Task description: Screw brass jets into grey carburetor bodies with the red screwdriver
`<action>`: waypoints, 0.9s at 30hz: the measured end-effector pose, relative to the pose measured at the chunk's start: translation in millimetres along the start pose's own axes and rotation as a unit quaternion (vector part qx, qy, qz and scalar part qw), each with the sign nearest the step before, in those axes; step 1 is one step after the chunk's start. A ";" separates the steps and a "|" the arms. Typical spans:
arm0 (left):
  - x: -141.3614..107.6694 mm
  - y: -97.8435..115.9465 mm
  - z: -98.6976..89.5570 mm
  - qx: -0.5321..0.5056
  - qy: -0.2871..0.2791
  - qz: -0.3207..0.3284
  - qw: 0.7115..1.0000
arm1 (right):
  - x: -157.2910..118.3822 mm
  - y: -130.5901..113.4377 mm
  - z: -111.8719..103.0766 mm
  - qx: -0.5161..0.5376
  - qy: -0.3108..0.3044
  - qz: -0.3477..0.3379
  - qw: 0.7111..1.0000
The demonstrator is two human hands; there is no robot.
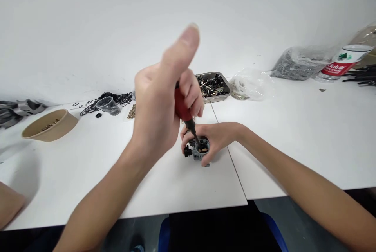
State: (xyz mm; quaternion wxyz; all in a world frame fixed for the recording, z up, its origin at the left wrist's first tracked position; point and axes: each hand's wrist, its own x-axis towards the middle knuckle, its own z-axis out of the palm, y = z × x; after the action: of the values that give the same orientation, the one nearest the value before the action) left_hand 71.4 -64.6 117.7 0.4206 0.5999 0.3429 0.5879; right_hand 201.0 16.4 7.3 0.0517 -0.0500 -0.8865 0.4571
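Observation:
My left hand (158, 99) is closed around the red handle of a screwdriver (183, 107), thumb pointing up. The dark shaft slants down into the round opening of a small grey metal carburetor (197, 157), where brass-coloured parts show inside. Its tip is hidden in the opening. With thumb and fingers on either side, my right hand (216, 138) grips the carburetor against the white table. A black knob sticks out at the carburetor's left.
Behind my hands stands a metal tray (221, 97) of dark small parts, beside a clear plastic bag (252, 83). Leftward are a cardboard bowl (67, 126), a clear cup (108, 105) and black rubber rings (91, 107). A bag of grey parts (299, 64) and a bottle (342, 62) stand right.

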 end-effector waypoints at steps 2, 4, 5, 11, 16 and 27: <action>-8.7 2.0 7.5 -0.011 0.009 0.040 0.999 | 0.2 0.5 0.1 0.008 -0.001 -0.002 1.000; -9.9 2.6 7.6 -0.042 -0.106 0.068 0.991 | -0.3 -0.3 -0.8 0.009 0.001 0.004 1.000; -7.2 1.9 4.5 -0.064 -0.199 0.073 0.975 | -0.6 -1.0 -1.4 0.007 0.003 0.007 1.000; 21.6 -8.1 -25.4 -0.130 -0.397 0.005 0.908 | -2.1 -3.9 -1.7 0.012 -0.001 0.027 1.000; 4.9 -3.7 -5.0 -0.001 -0.063 0.037 0.997 | -1.2 -3.8 0.3 -0.008 0.005 0.014 1.000; 7.7 0.0 -14.3 -0.102 -0.355 0.008 0.929 | -0.9 2.6 -1.0 0.010 -0.011 0.001 1.000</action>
State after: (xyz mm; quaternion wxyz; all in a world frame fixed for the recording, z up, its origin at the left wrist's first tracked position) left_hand 57.7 -56.1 120.2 0.5693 0.7258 0.1043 0.3717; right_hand 202.1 18.6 5.7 0.0418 -0.0452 -0.8826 0.4661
